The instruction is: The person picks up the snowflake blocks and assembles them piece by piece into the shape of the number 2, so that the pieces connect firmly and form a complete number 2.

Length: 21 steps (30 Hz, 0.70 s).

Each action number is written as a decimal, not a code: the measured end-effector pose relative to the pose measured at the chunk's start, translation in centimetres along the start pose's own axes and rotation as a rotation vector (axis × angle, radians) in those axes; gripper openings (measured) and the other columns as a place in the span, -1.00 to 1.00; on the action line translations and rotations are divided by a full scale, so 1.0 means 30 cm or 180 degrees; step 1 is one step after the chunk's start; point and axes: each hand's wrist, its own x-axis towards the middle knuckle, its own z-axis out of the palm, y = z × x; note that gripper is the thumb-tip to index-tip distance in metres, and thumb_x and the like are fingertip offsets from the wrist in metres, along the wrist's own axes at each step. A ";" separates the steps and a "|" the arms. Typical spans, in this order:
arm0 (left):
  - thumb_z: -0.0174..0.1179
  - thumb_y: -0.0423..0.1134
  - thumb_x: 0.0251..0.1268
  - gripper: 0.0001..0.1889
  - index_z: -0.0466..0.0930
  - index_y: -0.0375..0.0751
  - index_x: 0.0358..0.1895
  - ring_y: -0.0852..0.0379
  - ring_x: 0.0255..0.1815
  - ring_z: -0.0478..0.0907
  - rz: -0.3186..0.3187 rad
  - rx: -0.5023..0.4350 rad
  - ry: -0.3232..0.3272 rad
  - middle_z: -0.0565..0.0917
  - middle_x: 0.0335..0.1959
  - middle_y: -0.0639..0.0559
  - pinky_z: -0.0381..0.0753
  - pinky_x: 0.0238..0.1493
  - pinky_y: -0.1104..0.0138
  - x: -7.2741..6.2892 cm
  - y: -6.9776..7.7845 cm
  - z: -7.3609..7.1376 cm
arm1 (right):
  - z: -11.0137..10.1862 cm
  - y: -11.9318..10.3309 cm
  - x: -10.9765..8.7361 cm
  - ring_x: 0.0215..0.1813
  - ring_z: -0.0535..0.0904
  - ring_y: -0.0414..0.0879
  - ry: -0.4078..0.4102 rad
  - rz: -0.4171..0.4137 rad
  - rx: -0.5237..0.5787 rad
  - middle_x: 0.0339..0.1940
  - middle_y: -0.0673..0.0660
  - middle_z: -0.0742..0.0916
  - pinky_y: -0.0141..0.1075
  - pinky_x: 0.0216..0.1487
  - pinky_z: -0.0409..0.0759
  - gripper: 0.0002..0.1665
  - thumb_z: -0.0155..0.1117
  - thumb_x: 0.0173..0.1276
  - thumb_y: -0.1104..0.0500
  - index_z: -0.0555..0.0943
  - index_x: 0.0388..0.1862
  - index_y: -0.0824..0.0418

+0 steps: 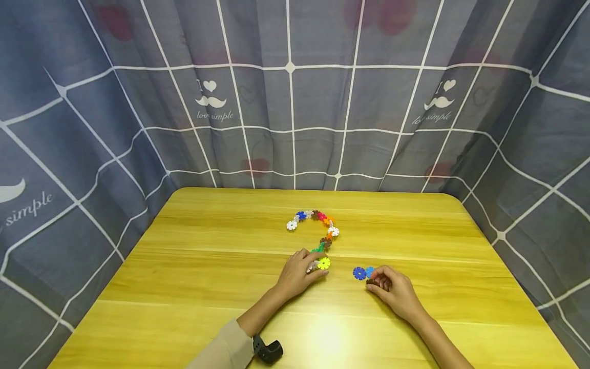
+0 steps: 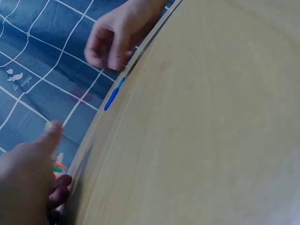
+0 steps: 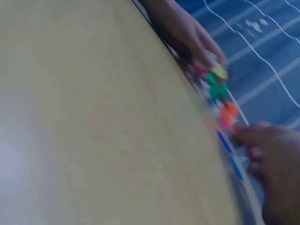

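A curved chain of flower-shaped interlocking discs (image 1: 333, 232) in several colours lies mid-table, ending near me in a yellow disc (image 1: 324, 263). My left hand (image 1: 295, 274) holds this near end, thumb and index finger on either side of the yellow disc; a pale disc beside it is partly hidden by the fingers. My right hand (image 1: 397, 293) pinches a dark brown disc (image 1: 371, 281) between thumb and curled fingers. Just beyond those fingertips lie a dark blue disc (image 1: 359, 273) and a lighter blue disc (image 1: 370, 271), edge to edge, the lighter one partly covered by the hand.
The wooden table (image 1: 207, 225) reaches back to a grey-blue checked curtain (image 1: 318, 102) that also hangs along both sides. A black strap-like device (image 1: 268, 351) sits at the left sleeve cuff (image 1: 230, 346). Light glares off the tabletop in front, between the forearms.
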 end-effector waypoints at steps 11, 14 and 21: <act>0.20 0.07 0.17 -0.55 0.53 -0.03 0.09 0.21 -0.19 0.54 -0.0045 -0.1197 -0.0186 0.60 0.00 0.12 0.53 -0.10 0.28 -0.001 -0.011 -0.004 | 0.176 -0.077 0.094 -0.43 0.64 0.10 0.0465 0.0614 0.1810 -0.31 0.33 0.68 -0.22 -0.44 0.63 -0.72 0.25 0.23 0.34 0.57 -0.10 0.46; 0.19 0.07 0.17 -0.55 0.53 -0.01 0.09 0.18 0.08 0.48 0.0037 -0.1193 -0.0238 0.58 0.04 0.13 0.46 0.07 0.24 -0.003 -0.009 -0.002 | 0.207 -0.075 0.111 -0.38 0.66 0.10 0.0368 0.0542 0.1814 -0.28 0.34 0.69 -0.18 -0.37 0.63 -0.76 0.23 0.24 0.34 0.58 -0.12 0.45; 0.17 0.09 0.20 -0.60 0.56 0.02 0.05 0.19 0.02 0.52 0.0092 -0.0981 -0.0134 0.61 -0.02 0.16 0.49 0.02 0.27 -0.006 -0.006 -0.001 | 0.230 -0.062 0.121 -0.39 0.65 0.12 0.0247 0.0230 0.1761 -0.27 0.37 0.67 -0.18 -0.40 0.63 -0.82 0.16 0.27 0.41 0.57 -0.15 0.46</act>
